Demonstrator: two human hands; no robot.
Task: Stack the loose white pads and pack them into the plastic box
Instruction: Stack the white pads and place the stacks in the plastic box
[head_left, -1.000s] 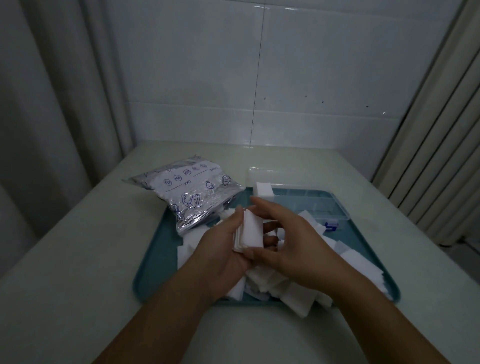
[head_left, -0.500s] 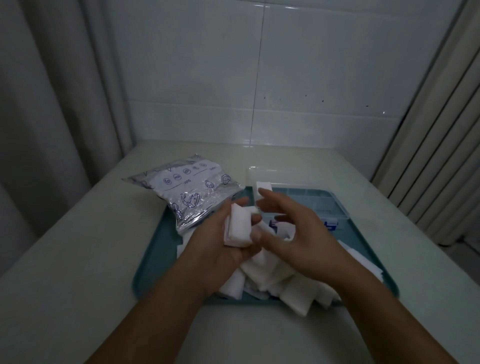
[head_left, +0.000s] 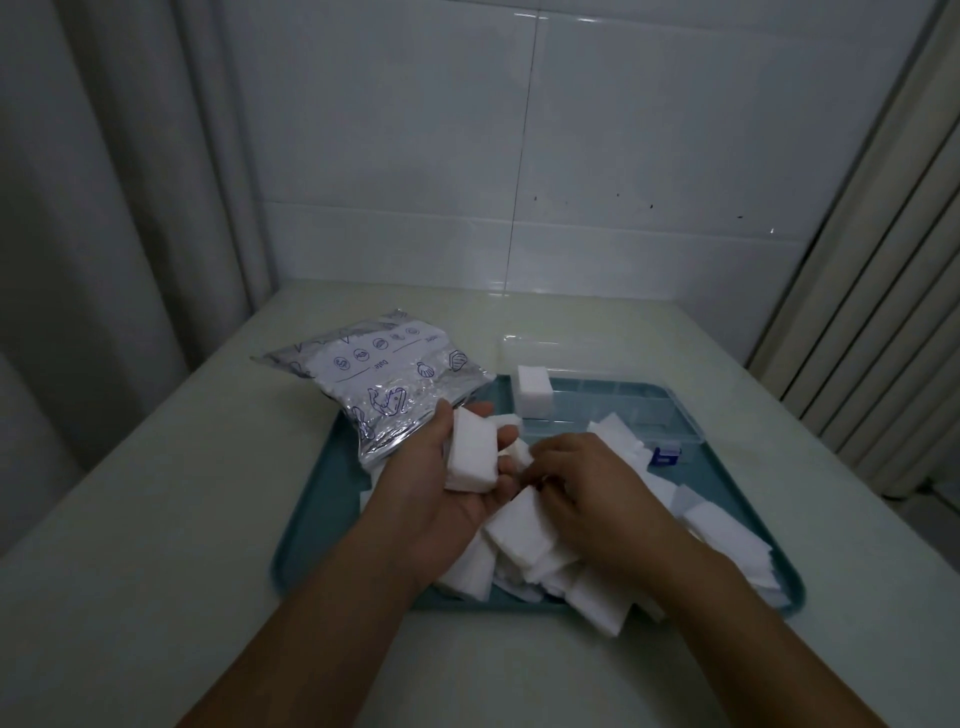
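Note:
My left hand (head_left: 441, 493) holds a small stack of white pads (head_left: 471, 457) upright above the teal tray (head_left: 332, 493). My right hand (head_left: 587, 488) lies palm down on the heap of loose white pads (head_left: 524, 535), fingers curled onto one of them. More loose pads (head_left: 727, 535) spread toward the tray's right side. The clear plastic box (head_left: 623, 410) stands open at the back of the tray, with one block of pads (head_left: 535, 391) in its left end. A blue latch (head_left: 666, 456) shows on its front.
A crinkled silver and white printed bag (head_left: 384, 384) lies over the tray's back left corner. The tray sits on a pale table (head_left: 156, 519) against a white tiled wall. Curtains hang at the left, and a ribbed panel (head_left: 883, 312) stands at the right.
My right hand has dropped from beside the held stack down onto the loose pads on the tray. My left hand keeps the stack, shifted slightly left.

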